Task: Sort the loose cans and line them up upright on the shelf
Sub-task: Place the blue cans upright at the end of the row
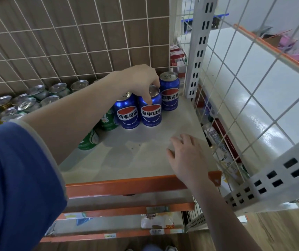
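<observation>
Three blue cola cans stand upright on the white shelf. My left hand reaches over them and grips the middle blue can from above, fingers round its top rim. Another blue can stands touching it on the left, and a third blue can stands behind it to the right, by the corner post. My right hand hovers over the shelf's front right, fingers relaxed and holding nothing. Green cans stand left of the blue ones, partly hidden by my forearm.
Rows of silver-topped cans fill the shelf's left back against a wire grid. A perforated white post and a wire side panel bound the right. An orange rail edges the front; lower shelves hold packets.
</observation>
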A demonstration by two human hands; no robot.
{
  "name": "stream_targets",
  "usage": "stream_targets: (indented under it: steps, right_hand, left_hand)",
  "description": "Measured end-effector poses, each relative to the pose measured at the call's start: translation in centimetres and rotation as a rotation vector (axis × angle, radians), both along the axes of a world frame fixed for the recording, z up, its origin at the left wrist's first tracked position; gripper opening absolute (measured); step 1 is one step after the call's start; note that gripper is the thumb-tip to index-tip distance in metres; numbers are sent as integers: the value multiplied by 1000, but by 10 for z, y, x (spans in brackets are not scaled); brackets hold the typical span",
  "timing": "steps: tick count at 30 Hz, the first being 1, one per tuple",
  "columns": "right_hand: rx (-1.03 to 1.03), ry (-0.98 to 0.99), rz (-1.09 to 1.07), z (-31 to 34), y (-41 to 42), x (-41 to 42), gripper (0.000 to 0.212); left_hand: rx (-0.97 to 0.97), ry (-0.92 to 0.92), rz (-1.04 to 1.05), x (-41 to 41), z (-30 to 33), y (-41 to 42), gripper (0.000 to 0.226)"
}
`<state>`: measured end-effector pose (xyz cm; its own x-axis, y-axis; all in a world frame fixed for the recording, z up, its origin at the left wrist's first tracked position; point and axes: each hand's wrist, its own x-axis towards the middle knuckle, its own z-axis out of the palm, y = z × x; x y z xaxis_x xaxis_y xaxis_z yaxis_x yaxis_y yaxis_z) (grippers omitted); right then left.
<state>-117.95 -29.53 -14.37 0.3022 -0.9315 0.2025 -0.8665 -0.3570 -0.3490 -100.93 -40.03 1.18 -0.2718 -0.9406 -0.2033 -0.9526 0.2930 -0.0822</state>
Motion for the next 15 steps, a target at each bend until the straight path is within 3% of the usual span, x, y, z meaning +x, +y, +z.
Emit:
stream_targets:
  steps: [6, 9, 15]
  right_hand:
    - [7, 21, 34, -2, -2, -3, 30]
    - [-21, 18, 19, -4, -1, -2, 28]
    - [-109, -66, 61, -5, 8, 16, 24]
  left_hand:
    - [-102, -49, 72, -1, -8, 14, 49]
    - [-318, -53, 209, -8, -17, 41, 39]
    - [-724, 236, 410, 3, -59, 138, 46]
